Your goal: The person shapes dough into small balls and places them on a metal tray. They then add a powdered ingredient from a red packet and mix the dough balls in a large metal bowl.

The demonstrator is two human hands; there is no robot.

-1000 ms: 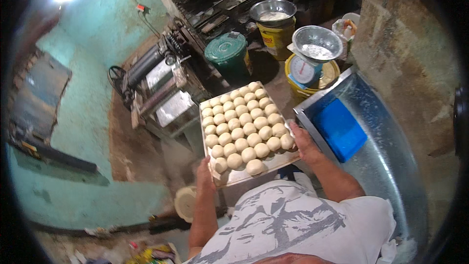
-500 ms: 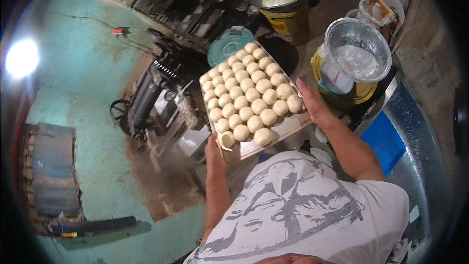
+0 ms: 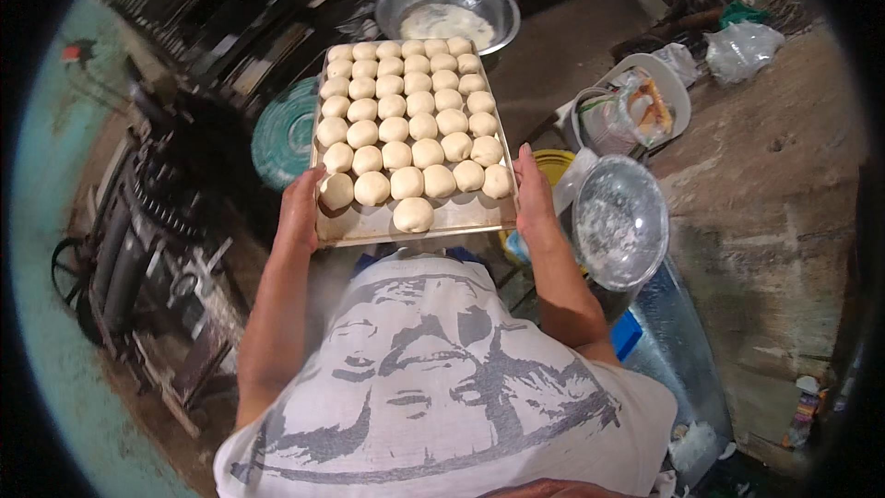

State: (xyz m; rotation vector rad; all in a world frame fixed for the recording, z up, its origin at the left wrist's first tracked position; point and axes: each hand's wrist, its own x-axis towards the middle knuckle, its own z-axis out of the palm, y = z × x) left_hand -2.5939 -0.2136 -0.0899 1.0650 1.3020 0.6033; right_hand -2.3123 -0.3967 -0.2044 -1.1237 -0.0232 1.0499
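A shallow metal baking tray (image 3: pixel 461 216) is held up in front of my body, a hand at each side near its closest corners. Rows of round, pale dough balls (image 3: pixel 394 130) cover most of it, and a single ball (image 3: pixel 413 215) sits apart by the near edge. My left hand (image 3: pixel 300 209) grips the left rim, its fingers mostly hidden beneath the tray. On the opposite rim, my right hand (image 3: pixel 534 192) is closed, thumb up along the side and the other fingers out of sight below.
Beyond the tray stands a wide metal basin (image 3: pixel 502 14) with pale residue inside. A green round lid (image 3: pixel 277 140) and a dark machine with a wheel (image 3: pixel 74 278) are at left. To the right are a floury metal bowl (image 3: pixel 623 226), a white tub (image 3: pixel 680 101) and a plastic bag (image 3: pixel 742 51).
My view and body have turned to the right. The tray, tilted before, now sits squarer ahead of me and further left in view. Both hands keep their hold on it.
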